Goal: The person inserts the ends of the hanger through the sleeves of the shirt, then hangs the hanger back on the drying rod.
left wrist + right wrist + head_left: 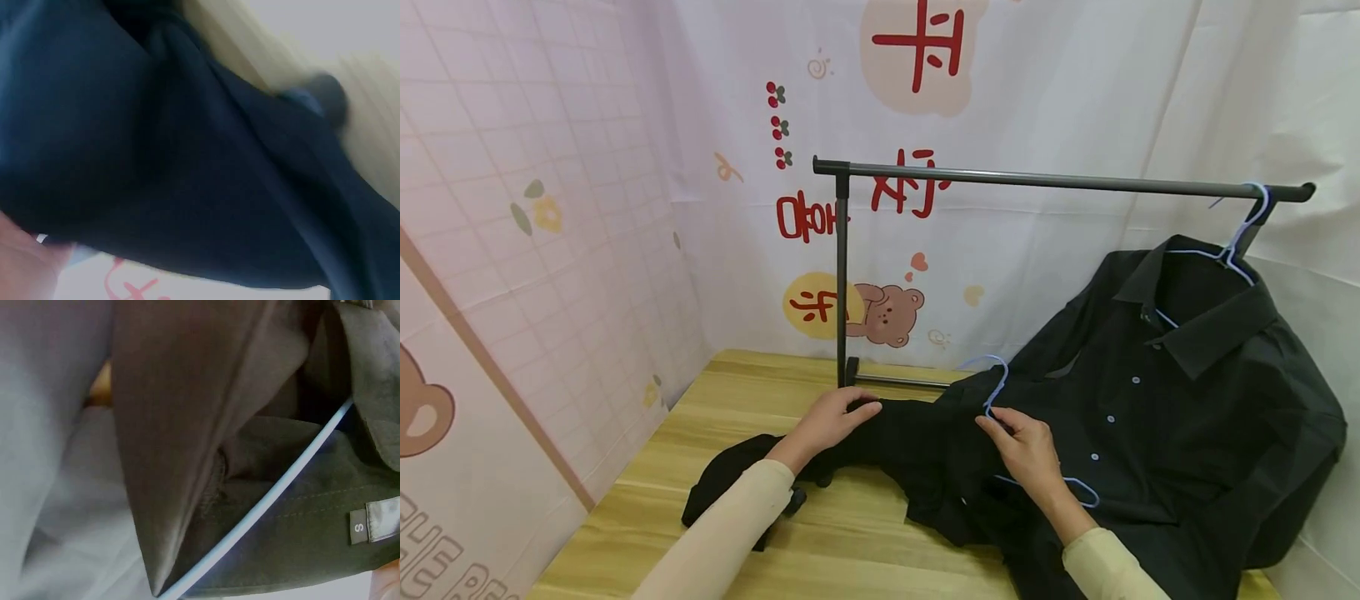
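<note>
Hanger pinched; rack behind, shirt (hung) beside

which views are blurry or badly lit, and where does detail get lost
Head view: fairly sharp, though folds in the hung black shirt lose detail; left wrist: dark cloth blurred and bluish, tabletop washed out pale; right wrist: somewhat soft, yet the hanger and tag's S stand out.

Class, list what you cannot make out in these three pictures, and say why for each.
Head view: the middle of the lower blue hanger, covered by the lower black shirt.
Head view: the right foot of the garment rack, behind the hanging black shirt.
Left wrist view: any stitching on the fabric, lost to blur.
Right wrist view: wording on the white label, unreadable and cut off by the right edge.
</note>
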The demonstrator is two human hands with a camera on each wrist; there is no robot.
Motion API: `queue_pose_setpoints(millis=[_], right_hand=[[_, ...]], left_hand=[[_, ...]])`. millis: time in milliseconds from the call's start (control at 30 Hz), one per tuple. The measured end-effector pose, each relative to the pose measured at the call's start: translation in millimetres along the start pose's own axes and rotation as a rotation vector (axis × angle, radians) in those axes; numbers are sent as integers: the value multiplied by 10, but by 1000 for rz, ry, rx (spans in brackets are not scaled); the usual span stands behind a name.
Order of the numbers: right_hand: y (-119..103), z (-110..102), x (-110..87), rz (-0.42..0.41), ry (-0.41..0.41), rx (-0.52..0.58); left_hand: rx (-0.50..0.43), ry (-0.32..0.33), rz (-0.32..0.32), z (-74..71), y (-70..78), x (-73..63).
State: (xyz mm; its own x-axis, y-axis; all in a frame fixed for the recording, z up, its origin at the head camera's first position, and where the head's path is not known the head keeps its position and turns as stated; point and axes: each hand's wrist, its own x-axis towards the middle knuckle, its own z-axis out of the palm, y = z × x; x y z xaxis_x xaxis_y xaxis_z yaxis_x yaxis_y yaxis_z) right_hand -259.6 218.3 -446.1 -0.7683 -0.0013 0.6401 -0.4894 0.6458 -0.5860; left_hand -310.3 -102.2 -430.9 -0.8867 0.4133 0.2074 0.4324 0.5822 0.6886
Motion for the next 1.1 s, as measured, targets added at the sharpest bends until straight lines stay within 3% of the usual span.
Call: queue_pose_setpoints(millis=[233, 367, 500, 600, 667, 933, 1000, 1100], right_hand=[[-117, 35, 78, -84, -43, 0], [-126, -3, 100, -30, -49, -30], [-86, -47, 90, 66, -69, -51], [-46, -64, 76, 111, -74, -71], [-16, -64, 58, 110, -37, -112], [38, -10, -81, -97, 337, -266], [8, 17, -131, -56, 337, -278], [-33, 73, -206, 176, 184, -291]], left_hand=[[243, -43, 203, 142, 290, 73], [410, -13, 285, 150, 363, 69], [479, 6, 317, 119, 349, 67], [478, 9, 327, 82, 301, 69], [471, 20, 319, 46, 258, 67], [428, 157, 223, -139, 140, 48], [427, 189, 215, -177, 148, 45], [428, 222, 211, -218, 174, 39]])
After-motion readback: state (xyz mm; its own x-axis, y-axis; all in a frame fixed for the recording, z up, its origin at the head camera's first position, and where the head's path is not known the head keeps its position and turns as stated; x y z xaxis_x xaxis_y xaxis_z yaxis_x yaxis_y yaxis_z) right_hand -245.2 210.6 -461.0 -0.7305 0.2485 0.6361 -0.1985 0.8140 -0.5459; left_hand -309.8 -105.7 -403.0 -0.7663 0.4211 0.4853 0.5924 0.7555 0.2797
